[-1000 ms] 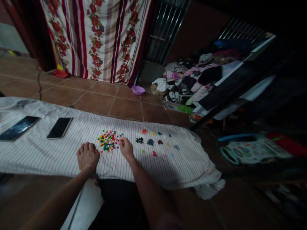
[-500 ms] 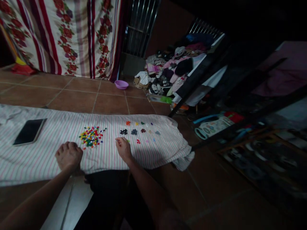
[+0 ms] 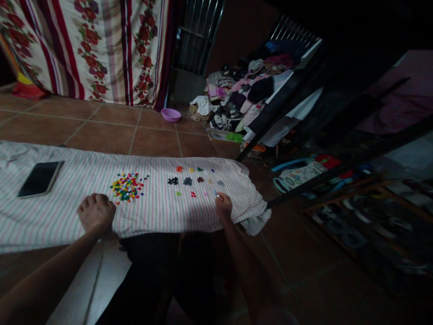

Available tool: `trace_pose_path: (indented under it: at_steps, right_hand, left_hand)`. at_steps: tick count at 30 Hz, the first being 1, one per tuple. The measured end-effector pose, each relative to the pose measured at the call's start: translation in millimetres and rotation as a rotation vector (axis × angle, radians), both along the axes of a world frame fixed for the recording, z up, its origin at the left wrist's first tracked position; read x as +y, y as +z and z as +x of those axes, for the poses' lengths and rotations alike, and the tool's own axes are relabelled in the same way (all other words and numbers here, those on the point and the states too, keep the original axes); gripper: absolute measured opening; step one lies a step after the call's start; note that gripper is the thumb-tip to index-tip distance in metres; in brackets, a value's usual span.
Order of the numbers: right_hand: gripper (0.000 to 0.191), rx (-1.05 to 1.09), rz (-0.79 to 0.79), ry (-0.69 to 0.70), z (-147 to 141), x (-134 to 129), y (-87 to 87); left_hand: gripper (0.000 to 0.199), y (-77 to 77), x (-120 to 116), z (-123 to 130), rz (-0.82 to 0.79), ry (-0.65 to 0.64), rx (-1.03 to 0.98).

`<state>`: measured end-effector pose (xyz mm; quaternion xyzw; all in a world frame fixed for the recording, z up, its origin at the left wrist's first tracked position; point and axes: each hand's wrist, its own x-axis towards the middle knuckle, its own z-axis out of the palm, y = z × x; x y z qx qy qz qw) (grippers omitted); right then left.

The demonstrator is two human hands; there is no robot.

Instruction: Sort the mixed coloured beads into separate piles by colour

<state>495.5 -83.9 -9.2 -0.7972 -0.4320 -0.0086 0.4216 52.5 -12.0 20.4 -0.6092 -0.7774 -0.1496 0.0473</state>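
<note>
My left hand (image 3: 96,211) rests on the striped cloth with its fingers curled under, so whatever may be inside is hidden. Just beyond it lies a mixed heap of small coloured beads (image 3: 127,187). At the right end of the sorted groups, my right hand (image 3: 223,206) is closed in a pinch on a tiny pale bead (image 3: 218,196). By its fingertips is a light blue bead (image 3: 215,192). Leftward in the same row are pink beads (image 3: 205,194), red beads (image 3: 193,194) and green beads (image 3: 178,193). Farther rows include black beads (image 3: 173,181), dark grey beads (image 3: 187,181) and orange beads (image 3: 179,169).
A dark-screened phone (image 3: 41,179) lies on the left of the striped cloth (image 3: 81,169). Past the cloth, a purple basin (image 3: 171,115) stands on the tiled floor near piled clothes (image 3: 237,90). A dark post (image 3: 260,140) slants up on the right.
My right hand has moved right, from beside the green beads to the light blue bead at the row's end. My left hand stays in place by the heap. The view has shifted slightly.
</note>
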Motion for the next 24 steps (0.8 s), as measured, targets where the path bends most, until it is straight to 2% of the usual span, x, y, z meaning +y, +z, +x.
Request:
trace_pose_path:
  at_steps: [5, 14, 18, 24]
  right_hand:
    - [0.036, -0.035, -0.116, -0.059, 14, 7, -7.1]
    - [0.038, -0.067, -0.173, -0.050, 13, 25, -10.0]
    - [0.042, -0.086, -0.248, -0.020, 7, 22, -6.5]
    - [0.044, -0.082, -0.449, -0.026, 6, 23, 6.7]
  left_hand:
    - [0.029, -0.1, 1, 0, -0.019, 0.010, 0.014]
    - [0.030, -0.5, 4, -1, -0.048, 0.000, -0.021]
    - [0.030, -4.6, 5, -3, -0.032, 0.001, -0.035]
    - [0.028, -14.6, 8, -5, 0.028, -0.009, -0.032]
